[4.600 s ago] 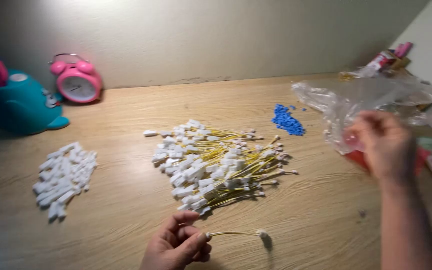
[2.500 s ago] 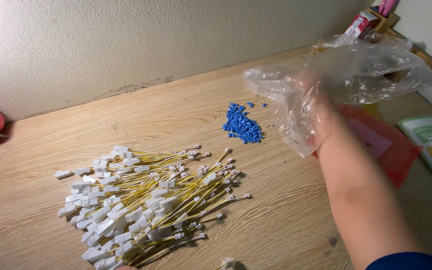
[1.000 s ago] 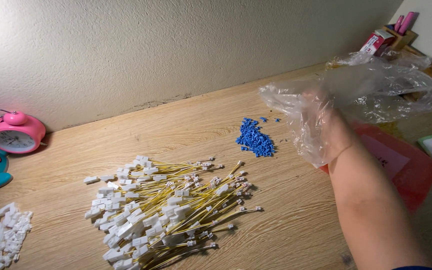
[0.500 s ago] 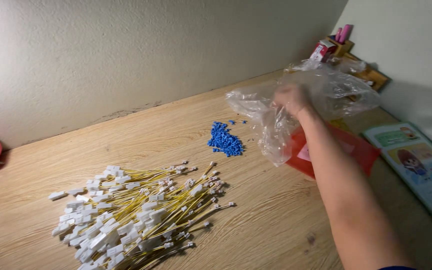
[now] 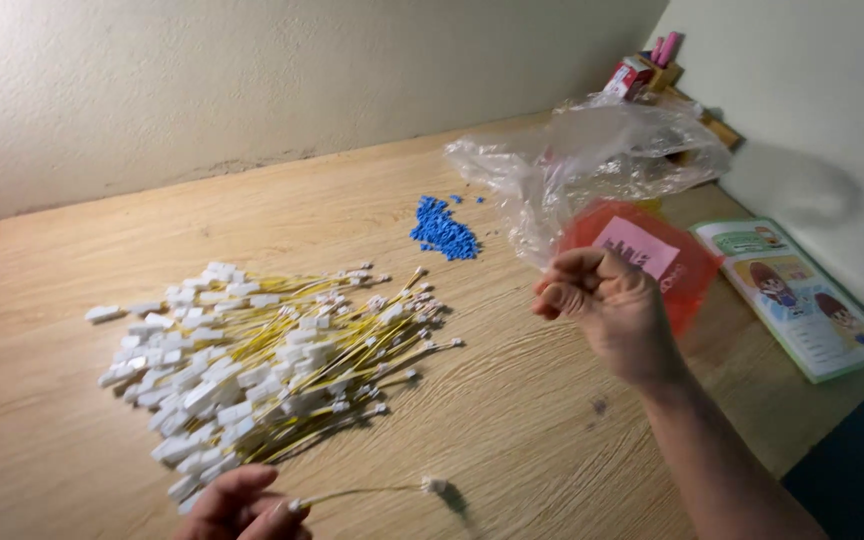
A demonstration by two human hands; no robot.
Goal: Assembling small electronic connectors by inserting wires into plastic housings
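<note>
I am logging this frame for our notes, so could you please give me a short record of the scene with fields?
Surface: wooden table
Left hand: pinches one yellow wire with a white end
Right hand: closed loosely, raised beside the clear plastic bag
Centre: pile of yellow wires with white connectors
Behind the pile: blue beads
Right edge: booklet

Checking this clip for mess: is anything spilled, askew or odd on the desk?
Mostly orderly. A few blue beads lie scattered apart from the small blue pile, and the crumpled clear plastic bag sprawls over the red pouch. The yellow wires lie in one loose heap.
</note>
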